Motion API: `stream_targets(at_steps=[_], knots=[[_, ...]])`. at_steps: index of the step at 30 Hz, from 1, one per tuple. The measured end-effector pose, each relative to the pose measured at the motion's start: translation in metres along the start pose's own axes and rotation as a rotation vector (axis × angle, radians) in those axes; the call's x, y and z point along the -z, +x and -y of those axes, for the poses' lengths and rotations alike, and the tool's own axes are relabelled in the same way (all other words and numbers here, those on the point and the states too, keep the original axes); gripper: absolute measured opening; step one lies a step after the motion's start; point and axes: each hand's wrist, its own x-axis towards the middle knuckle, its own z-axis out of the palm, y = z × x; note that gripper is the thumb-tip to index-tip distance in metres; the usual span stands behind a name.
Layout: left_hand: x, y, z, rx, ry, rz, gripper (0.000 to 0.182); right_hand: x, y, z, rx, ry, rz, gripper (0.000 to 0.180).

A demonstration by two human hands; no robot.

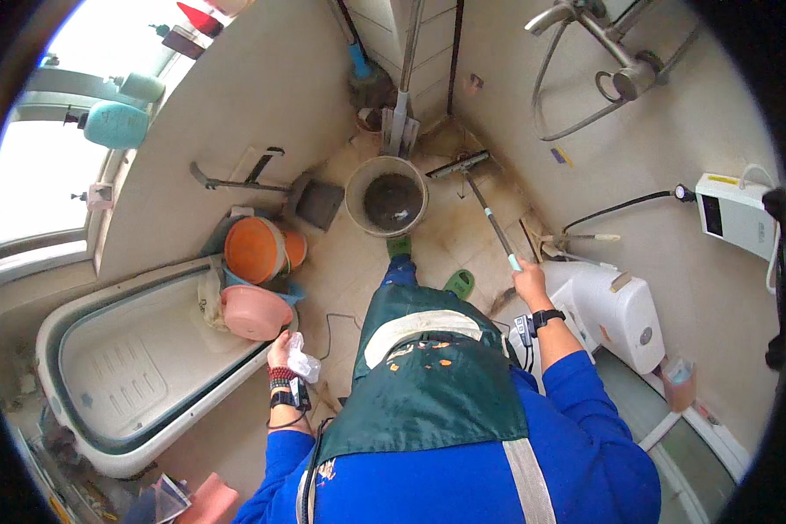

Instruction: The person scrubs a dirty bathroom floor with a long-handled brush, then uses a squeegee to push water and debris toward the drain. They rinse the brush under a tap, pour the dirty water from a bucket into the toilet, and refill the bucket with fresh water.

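My right hand (530,283) is closed around the handle of a floor squeegee (500,229). Its wide blade (457,164) rests on the tiled floor (455,229) near the far corner. In my left hand (279,352) is a crumpled piece of thin white plastic or tissue (303,360); which of the two I cannot tell. That hand is beside the rim of a pink plastic basin (255,312); whether they touch is unclear. Ahead of my feet stands a pale bucket (386,164) with dark contents.
A long bathtub (114,367) lies at the left, with orange buckets (252,249) by its far end. A dustpan (318,202) leans near the left wall. The toilet (619,314) is close on my right. A mop handle (409,59) rises behind the bucket. Green slippers (460,284) are underfoot.
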Motion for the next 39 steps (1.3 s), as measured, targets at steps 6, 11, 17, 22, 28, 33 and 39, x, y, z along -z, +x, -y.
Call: stream_targets(at_steps=[6, 11, 17, 22, 28, 33, 39], knots=[[-0.026, 0.046, -0.018, 0.046, 0.220, -0.011, 0.037, -0.013, 0.001, 0.021, -0.131, -0.012, 0.010, 0.047], [-0.087, 0.129, -0.025, 0.132, 0.334, 0.037, 0.035, -0.012, -0.016, 0.039, -0.132, 0.028, -0.003, 0.047], [-0.193, 0.201, -0.034, -0.238, 1.025, 0.509, 0.038, -0.025, -0.034, 0.042, -0.309, 0.089, -0.001, 0.047], [-0.261, 0.193, -0.048, 0.131, 0.573, 0.475, 0.048, -0.050, -0.017, 0.081, -0.335, 0.400, -0.050, 0.045], [-0.265, 0.188, -0.079, 0.096, 0.614, 0.452, 0.039, -0.022, 0.087, 0.189, -0.418, 0.994, 0.112, 0.029], [-0.232, 0.196, -0.103, -0.071, 0.783, 0.531, 0.042, 0.063, 0.186, 0.271, -0.190, 1.163, 0.106, 0.039], [-0.176, 0.213, -0.107, 0.095, 0.516, 0.349, 0.044, 0.138, 0.291, 0.325, -0.133, 0.945, 0.106, 0.057]])
